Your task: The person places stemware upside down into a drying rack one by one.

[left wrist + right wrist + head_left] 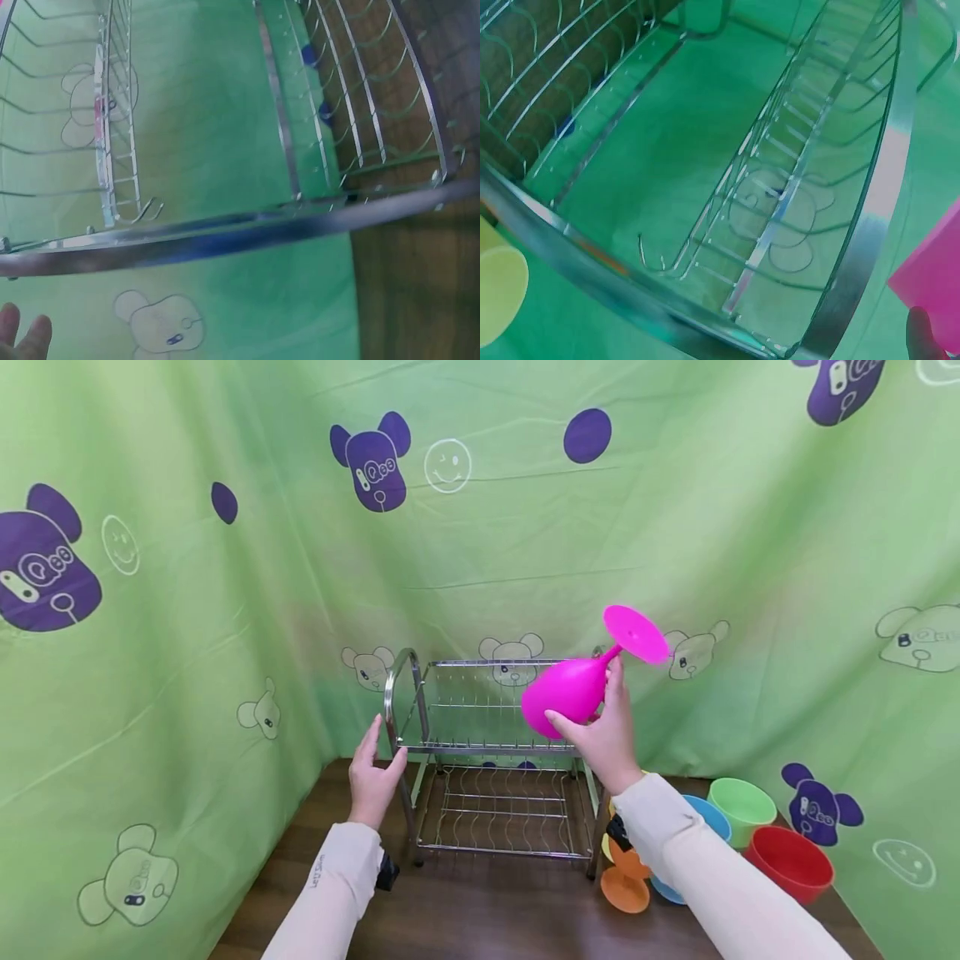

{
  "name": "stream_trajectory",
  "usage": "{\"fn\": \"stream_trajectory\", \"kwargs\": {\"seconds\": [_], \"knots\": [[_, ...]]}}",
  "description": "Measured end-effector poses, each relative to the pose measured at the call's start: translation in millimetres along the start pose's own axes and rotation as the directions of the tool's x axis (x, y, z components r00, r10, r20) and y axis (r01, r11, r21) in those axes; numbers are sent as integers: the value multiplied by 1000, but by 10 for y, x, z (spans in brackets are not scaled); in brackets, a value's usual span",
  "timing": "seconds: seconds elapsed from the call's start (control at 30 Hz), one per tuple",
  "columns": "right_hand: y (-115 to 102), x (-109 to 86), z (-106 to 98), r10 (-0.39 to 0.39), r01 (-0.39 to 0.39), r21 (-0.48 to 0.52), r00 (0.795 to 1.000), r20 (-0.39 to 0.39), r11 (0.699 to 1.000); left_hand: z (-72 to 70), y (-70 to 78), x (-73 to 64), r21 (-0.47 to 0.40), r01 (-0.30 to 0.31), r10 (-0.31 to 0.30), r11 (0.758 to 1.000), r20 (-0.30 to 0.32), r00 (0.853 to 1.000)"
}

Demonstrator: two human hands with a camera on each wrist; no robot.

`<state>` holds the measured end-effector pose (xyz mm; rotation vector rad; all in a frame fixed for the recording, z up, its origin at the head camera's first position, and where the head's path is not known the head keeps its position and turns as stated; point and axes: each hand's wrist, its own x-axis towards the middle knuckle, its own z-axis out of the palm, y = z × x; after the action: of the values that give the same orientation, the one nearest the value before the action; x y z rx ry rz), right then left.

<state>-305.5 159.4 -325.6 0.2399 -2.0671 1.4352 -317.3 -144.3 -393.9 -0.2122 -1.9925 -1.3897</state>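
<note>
A bright pink plastic goblet is tilted in the air, its round foot up to the right and its bowl down to the left. My right hand grips it around the bowl and the base of the stem. In the right wrist view, part of the pink goblet shows at the right edge with a fingertip on it. Below and behind it stands a two-tier metal dish rack. Beside the rack's left upright, my left hand is held with thumb and fingers spread, holding nothing.
Right of the rack on the brown floor stand a green cup, a red cup, a blue cup and an orange goblet. A green printed curtain hangs behind and on both sides.
</note>
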Motion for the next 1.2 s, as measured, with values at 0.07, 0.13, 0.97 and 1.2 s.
{"fn": "stream_trajectory", "kwargs": {"seconds": [0.07,0.13,0.97,1.2], "knots": [[6,58,13,13,-12,-46,1000,15,999,-3,0,38,32,-28,27,999,29,999],[20,96,30,36,-33,-97,999,23,995,3,-3,70,37,-42,40,998,52,998],[215,260,299,178,-137,-349,980,87,927,78,-338,31,-191,302,-274,934,160,948],[249,355,293,178,-127,-359,977,114,925,55,-340,43,-194,384,-341,903,221,914]]}}
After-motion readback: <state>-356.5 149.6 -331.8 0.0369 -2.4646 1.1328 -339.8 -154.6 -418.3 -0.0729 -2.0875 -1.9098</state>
